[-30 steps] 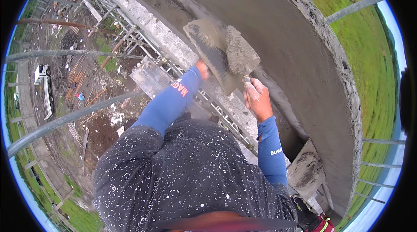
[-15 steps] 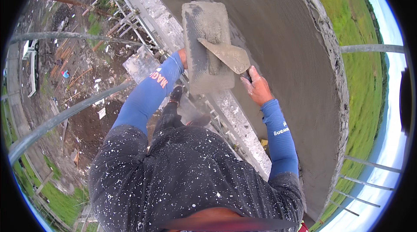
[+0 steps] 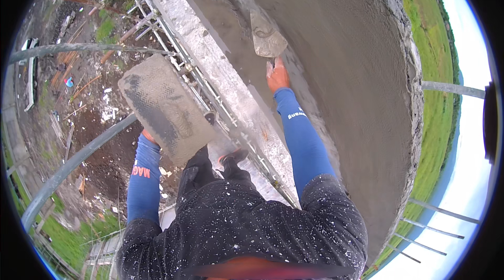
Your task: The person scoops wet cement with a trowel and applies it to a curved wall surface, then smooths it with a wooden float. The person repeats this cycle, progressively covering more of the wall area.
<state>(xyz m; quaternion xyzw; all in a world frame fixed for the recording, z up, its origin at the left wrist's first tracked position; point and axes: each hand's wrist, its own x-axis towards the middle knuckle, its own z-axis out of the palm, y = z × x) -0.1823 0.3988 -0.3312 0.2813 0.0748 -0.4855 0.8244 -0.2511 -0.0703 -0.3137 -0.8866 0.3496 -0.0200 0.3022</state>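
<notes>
My left hand [image 3: 150,136] is mostly hidden beneath a mortar-smeared hawk board [image 3: 170,109], gripping it from below. The rectangular board is tilted at my left, with thin grey mortar and a dark bare patch on its face. Stretched out ahead, my right hand [image 3: 278,76] is closed round the handle of a pointed trowel [image 3: 268,36]. Grey mortar coats the trowel's blade, which lies over the corner strip between the wet plastered wall [image 3: 341,80] and the ledge beside it. Whether the blade touches the surface I cannot tell.
A pale concrete ledge [image 3: 210,54] runs diagonally beside metal scaffolding [image 3: 197,83]. Curved scaffold pipes [image 3: 79,159] cross at left, above debris-strewn ground [image 3: 89,117] far below. The wall's rough edge [image 3: 412,70] borders a green field [image 3: 438,65] at right.
The hawk board has swung left and down, away from the wall. The trowel has left the board and moved forward to the wall's corner strip. The mortar ridge on the board is gone.
</notes>
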